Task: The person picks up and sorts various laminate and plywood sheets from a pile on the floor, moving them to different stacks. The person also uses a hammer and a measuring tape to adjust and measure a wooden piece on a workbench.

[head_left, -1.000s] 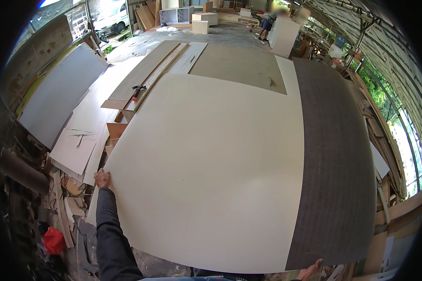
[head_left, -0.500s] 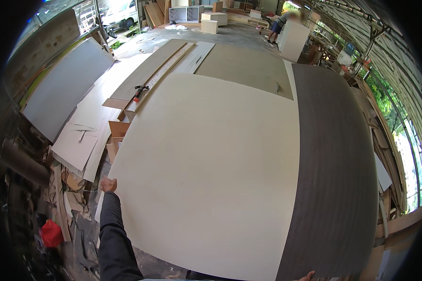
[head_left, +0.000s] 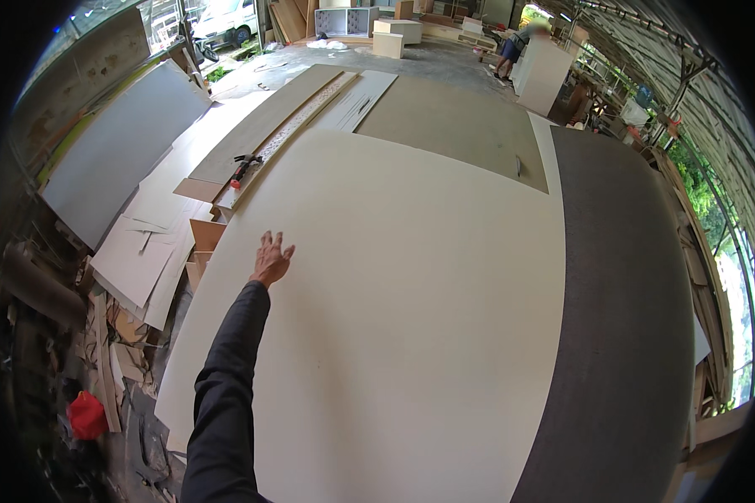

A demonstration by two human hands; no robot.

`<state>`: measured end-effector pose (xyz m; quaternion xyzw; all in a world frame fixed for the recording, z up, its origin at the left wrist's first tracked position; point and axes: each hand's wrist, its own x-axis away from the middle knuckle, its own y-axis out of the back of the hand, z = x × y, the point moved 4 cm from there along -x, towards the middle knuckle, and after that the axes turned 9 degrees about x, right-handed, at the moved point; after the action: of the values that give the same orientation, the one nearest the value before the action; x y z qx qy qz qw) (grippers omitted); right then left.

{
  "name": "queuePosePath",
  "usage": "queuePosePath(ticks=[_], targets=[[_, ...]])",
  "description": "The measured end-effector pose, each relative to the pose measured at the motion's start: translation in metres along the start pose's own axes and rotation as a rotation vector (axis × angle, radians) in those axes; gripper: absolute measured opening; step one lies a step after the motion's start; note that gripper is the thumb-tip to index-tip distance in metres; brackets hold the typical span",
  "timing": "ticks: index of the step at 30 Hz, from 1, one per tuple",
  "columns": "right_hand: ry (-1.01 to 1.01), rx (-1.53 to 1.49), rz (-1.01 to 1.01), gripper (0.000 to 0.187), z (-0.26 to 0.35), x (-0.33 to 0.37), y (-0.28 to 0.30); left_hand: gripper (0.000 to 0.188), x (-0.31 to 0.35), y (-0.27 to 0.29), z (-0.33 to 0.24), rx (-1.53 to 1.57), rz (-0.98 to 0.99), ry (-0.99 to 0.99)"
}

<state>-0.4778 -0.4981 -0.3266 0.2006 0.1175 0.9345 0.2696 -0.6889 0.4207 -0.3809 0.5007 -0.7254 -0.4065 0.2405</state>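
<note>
Over the left part of a large cream-white panel (head_left: pixel 411 310) reaches my left hand (head_left: pixel 272 258), fingers spread and holding nothing. Whether it touches the surface or hovers just above, I cannot tell. A dark grey sheet (head_left: pixel 621 318) runs along the panel's right side. Beyond my left hand, a claw hammer (head_left: pixel 242 171) with a black and red handle rests on long narrow boards (head_left: pixel 298 126). Farther back lies a greenish-grey panel (head_left: pixel 453 126) with a small dark slim object (head_left: pixel 518 166) on it. My right hand is out of view.
At left, white sheets (head_left: pixel 143 260) lie low and a big white board (head_left: pixel 122 151) leans. Wood scraps (head_left: pixel 126 344) and a red item (head_left: pixel 87 415) are on the floor. A person (head_left: pixel 512 54) stands far off beside a white cabinet (head_left: pixel 544 75). Planks (head_left: pixel 688 251) line the right.
My left hand has left the cream panel's left edge and moved forward and right over its surface, fingers opening. My right hand, earlier at the near edge, has gone from view.
</note>
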Motion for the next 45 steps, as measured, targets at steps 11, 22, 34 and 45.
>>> queuePosePath(ticks=[11,22,34,45], targets=[[0.012,0.015,-0.087,0.051,0.007,0.033,-0.007,0.069,-0.105,-0.042,-0.019,-0.154,0.212,0.225],[-0.24,-0.009,0.241,0.054,-0.051,-0.049,0.06,0.067,-0.119,-0.037,-0.028,-0.236,0.196,0.258],[-0.032,0.047,-0.105,0.046,0.04,0.067,-0.049,0.067,-0.145,-0.038,-0.03,-0.215,0.226,0.248],[-0.097,0.058,-0.179,0.045,0.026,0.052,-0.043,0.069,-0.154,-0.04,-0.033,-0.247,0.238,0.241]])
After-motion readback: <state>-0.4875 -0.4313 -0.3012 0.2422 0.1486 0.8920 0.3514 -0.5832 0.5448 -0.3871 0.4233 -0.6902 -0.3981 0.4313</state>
